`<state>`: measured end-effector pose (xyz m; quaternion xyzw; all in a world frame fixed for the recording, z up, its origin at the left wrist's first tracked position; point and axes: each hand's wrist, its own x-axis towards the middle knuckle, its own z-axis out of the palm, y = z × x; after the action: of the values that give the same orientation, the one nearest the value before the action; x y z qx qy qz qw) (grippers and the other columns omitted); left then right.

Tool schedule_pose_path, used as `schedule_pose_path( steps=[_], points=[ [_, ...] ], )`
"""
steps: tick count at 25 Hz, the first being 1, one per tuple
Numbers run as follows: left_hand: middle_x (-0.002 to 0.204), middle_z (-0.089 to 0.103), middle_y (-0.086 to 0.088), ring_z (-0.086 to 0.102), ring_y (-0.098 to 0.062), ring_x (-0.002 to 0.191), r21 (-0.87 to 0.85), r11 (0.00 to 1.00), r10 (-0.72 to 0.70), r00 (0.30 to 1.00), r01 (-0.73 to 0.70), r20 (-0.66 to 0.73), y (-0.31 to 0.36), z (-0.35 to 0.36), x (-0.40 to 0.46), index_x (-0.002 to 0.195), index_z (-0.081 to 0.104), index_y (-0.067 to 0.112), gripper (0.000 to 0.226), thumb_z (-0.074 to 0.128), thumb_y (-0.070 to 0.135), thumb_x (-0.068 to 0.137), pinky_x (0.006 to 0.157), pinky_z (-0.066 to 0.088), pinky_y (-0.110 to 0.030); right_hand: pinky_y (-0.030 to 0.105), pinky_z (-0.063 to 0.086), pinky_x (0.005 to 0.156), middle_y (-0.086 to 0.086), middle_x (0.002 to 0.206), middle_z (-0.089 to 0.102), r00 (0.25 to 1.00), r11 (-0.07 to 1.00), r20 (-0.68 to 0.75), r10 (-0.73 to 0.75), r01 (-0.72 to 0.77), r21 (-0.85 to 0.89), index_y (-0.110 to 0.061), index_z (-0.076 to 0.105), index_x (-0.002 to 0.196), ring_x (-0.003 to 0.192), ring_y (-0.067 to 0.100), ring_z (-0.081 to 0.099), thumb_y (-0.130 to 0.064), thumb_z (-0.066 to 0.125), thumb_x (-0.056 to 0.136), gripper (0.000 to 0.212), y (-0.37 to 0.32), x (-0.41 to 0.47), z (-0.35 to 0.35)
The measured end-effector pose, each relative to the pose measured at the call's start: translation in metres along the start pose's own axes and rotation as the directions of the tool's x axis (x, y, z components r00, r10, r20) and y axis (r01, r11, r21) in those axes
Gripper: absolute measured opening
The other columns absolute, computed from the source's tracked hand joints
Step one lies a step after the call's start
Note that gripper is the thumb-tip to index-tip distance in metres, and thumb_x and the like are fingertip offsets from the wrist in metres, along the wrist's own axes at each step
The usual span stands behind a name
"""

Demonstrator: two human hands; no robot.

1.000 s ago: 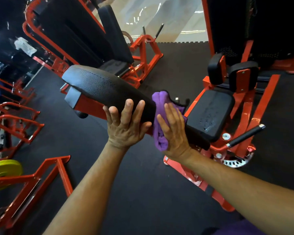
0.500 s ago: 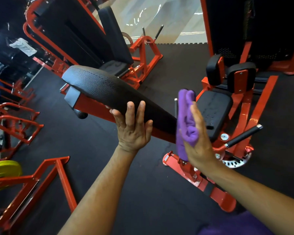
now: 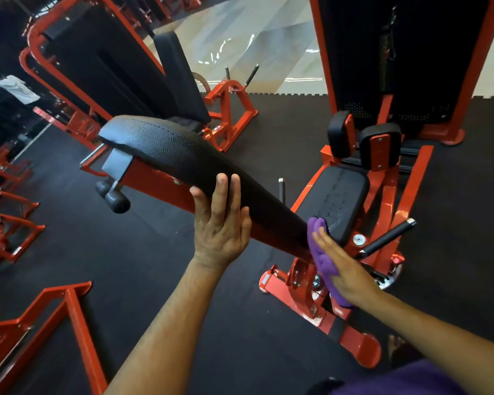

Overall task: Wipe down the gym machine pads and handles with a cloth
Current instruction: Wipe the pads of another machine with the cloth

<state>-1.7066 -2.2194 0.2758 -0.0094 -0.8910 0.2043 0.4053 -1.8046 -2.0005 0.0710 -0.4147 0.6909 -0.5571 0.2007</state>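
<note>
A: Where is the purple cloth (image 3: 324, 262) sitting in relation to the hands?

B: It is lying bunched under the palm and straight fingers of the right hand (image 3: 344, 270), which is pressing it flat against the near right end of the long black back pad (image 3: 183, 155). The fingers are lying side by side, not curling round it. One lump of cloth is poking out past the fingertips, and the rest is trailing down below the heel of the hand.

A: And the left hand (image 3: 221, 223)?

B: It is bracing the same pad further left, palm on the near edge, fingers stretching straight up over the black surface and lying close together. It is holding nothing and staying well clear of the cloth.

A: What is the pad looking like?

B: It is showing a pebbled, leather-like skin with a stitched seam along its far edge, tapering from a broad rounded far-left end. It is resting on a glossy red steel frame (image 3: 154, 178).

A: Anything beside it?

B: Just right of the cloth, a squarish black seat pad (image 3: 337, 198) with a stitched centre line is sitting. A black foam-covered handle (image 3: 388, 236) is jutting out to its right, and dark rubber flooring (image 3: 143, 269) is lying beneath everything.
</note>
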Motion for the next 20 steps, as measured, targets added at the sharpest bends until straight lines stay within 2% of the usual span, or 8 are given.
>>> schedule_pose_path(
  steps=[3,6,8,12,15,17,19,20],
  points=[
    [0.172,-0.011,-0.007,-0.008,-0.034,0.158,-0.049,0.999,0.003,1.0,-0.003,0.002,0.0,0.003,-0.009,0.164,0.008,0.005,0.066,0.038,0.018,0.106,0.127,-0.01,-0.048,0.035,0.028,0.122,-0.011,0.163,0.031,0.905,0.944,-0.315,0.286,-0.209,0.257,-0.036,0.027,0.157,0.149,0.012,0.032,-0.029,0.047,0.105,0.055,-0.048,0.005,0.002],
    [0.173,0.004,-0.01,0.041,-0.055,0.139,-0.125,0.992,0.026,0.998,-0.019,0.055,0.0,0.015,-0.027,0.163,0.01,0.003,0.066,0.041,0.014,0.106,0.127,-0.004,-0.052,0.036,0.028,0.122,-0.004,0.167,0.022,0.921,0.973,-0.381,0.077,0.014,0.231,-0.021,0.019,0.161,0.151,0.013,0.029,-0.003,0.053,0.101,0.071,-0.12,0.027,0.017],
    [0.168,0.023,-0.017,0.05,-0.058,0.131,-0.175,0.984,0.039,0.995,-0.022,0.097,0.001,0.02,-0.037,0.163,0.01,0.003,0.065,0.042,0.013,0.107,0.127,0.002,-0.056,0.039,0.018,0.126,0.005,0.169,0.009,0.957,0.983,-0.271,-0.099,0.137,0.124,-0.008,0.016,0.16,0.156,0.022,0.014,0.012,0.053,0.095,0.077,-0.135,0.035,0.04],
    [0.173,0.001,-0.007,0.007,-0.04,0.157,-0.162,0.986,-0.008,0.994,0.025,0.11,0.015,0.013,-0.043,0.164,0.009,0.007,0.068,0.044,0.019,0.107,0.128,0.001,-0.051,0.037,0.012,0.127,0.003,0.17,0.004,0.988,0.993,-0.137,-0.077,0.064,-0.096,-0.011,0.017,0.16,0.157,0.02,0.004,0.003,0.056,0.095,0.076,-0.089,0.024,0.047],
    [0.173,-0.011,-0.004,-0.015,-0.024,0.158,-0.154,0.979,-0.114,0.986,0.132,0.119,0.036,0.015,-0.064,0.164,0.004,0.008,0.076,0.05,0.024,0.105,0.129,-0.004,-0.047,0.031,0.019,0.125,-0.004,0.166,0.021,0.972,0.989,-0.185,0.142,-0.146,-0.006,-0.014,0.027,0.159,0.153,0.013,0.02,-0.002,0.052,0.101,0.064,-0.053,-0.003,0.034],
    [0.172,-0.015,-0.007,-0.014,-0.024,0.158,-0.22,0.946,-0.215,0.969,0.238,0.124,0.055,0.022,-0.082,0.164,-0.002,0.007,0.08,0.05,0.023,0.105,0.129,-0.003,-0.047,0.031,0.04,0.11,0.003,0.147,0.051,0.764,0.841,-0.361,0.534,-0.435,0.322,-0.018,0.046,0.146,0.136,0.022,0.05,-0.011,0.054,0.103,0.045,-0.047,-0.018,0.031],
    [0.171,-0.019,-0.007,-0.015,-0.024,0.158,-0.316,0.887,-0.312,0.942,0.336,0.125,0.067,0.028,-0.084,0.163,-0.008,0.008,0.079,0.046,0.025,0.107,0.129,-0.003,-0.048,0.031,0.051,0.081,0.011,0.114,0.065,0.49,0.578,-0.35,0.799,-0.461,0.673,-0.017,0.057,0.131,0.095,0.021,0.065,-0.018,0.054,0.104,0.027,-0.048,-0.018,0.029],
    [0.17,-0.021,-0.006,-0.015,-0.025,0.158,-0.388,0.842,-0.358,0.926,0.375,0.119,0.072,0.028,-0.078,0.163,-0.011,0.01,0.079,0.044,0.027,0.108,0.128,-0.003,-0.049,0.032,0.051,0.075,0.011,0.101,0.064,0.424,0.473,-0.295,0.856,-0.413,0.778,-0.014,0.057,0.128,0.083,0.02,0.062,-0.022,0.055,0.104,0.026,-0.046,-0.014,0.031]
  ],
)
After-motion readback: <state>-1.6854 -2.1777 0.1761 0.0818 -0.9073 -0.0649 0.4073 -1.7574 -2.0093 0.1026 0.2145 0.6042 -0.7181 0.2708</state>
